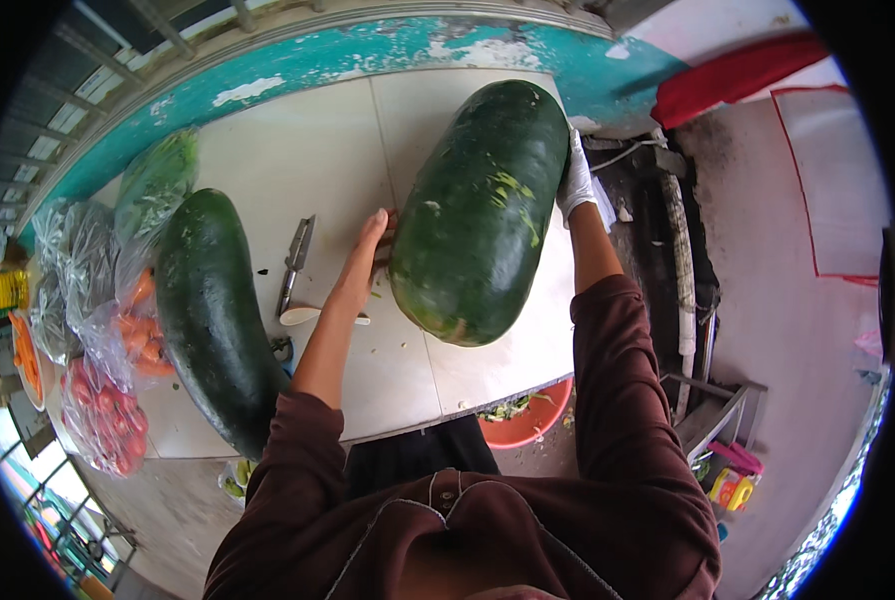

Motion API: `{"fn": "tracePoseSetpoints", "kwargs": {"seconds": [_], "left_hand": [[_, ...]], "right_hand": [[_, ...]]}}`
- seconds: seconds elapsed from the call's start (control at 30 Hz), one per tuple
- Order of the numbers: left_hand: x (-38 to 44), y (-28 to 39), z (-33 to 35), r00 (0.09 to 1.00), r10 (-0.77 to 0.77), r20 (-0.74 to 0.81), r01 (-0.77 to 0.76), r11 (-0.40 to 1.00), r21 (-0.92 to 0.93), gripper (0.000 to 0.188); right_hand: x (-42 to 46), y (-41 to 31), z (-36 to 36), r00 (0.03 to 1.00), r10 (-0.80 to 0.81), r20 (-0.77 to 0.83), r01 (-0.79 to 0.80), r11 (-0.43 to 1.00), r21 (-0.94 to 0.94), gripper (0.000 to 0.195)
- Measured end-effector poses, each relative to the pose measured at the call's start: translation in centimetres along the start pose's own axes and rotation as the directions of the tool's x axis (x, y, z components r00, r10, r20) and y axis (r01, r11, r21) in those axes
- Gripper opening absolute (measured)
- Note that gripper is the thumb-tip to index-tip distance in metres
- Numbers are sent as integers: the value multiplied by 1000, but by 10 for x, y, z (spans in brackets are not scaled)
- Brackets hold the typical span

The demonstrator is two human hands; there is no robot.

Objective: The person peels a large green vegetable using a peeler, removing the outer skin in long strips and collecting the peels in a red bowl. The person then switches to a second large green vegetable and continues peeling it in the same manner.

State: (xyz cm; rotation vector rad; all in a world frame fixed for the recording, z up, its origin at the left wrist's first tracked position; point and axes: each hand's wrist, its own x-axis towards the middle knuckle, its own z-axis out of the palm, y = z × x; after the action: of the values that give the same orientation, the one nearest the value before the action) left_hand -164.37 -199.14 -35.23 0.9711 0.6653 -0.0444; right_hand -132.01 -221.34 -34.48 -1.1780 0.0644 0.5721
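Note:
A large dark green winter melon (485, 210) with pale scraped marks lies at a slant on the tiled worktop (387, 397). At its upper right side is my right hand (578, 180), in a white glove, with the fingers partly hidden behind the rind. My bare left hand (372, 244) is at the opposite side, its fingers curled in against the melon and partly out of sight. Left of that hand lie a knife (296, 259) and a pale spoon (302, 315). A second, longer dark green gourd (211, 322) stretches beside my left forearm.
Plastic bags of tomatoes (106, 416), carrots (145, 337) and leafy greens (158, 172) crowd the worktop's left end. A plate of cut carrot (27, 360) sits beyond them. Below the front edge is an orange basin (526, 431) with peelings. A peeling green wall (327, 56) bounds the back.

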Motion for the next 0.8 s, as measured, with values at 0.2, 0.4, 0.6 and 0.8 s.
{"fn": "tracePoseSetpoints", "kwargs": {"seconds": [0.2,0.4,0.6,0.8], "left_hand": [[82,7,61,987,-93,131,94,996,-7,94],[67,-1,95,964,-2,268,28,995,-93,86],[12,-64,72,999,-29,-35,25,993,-116,85],[-94,-92,90,938,165,-306,-136,984,112,88]], "right_hand": [[-66,-1,-25,966,216,-143,-197,971,133,73],[-77,20,-55,984,118,-134,-115,993,25,72],[-110,36,-48,960,264,-96,-271,960,-71,72],[-157,54,-35,870,473,-138,-493,846,-203,71]]}}
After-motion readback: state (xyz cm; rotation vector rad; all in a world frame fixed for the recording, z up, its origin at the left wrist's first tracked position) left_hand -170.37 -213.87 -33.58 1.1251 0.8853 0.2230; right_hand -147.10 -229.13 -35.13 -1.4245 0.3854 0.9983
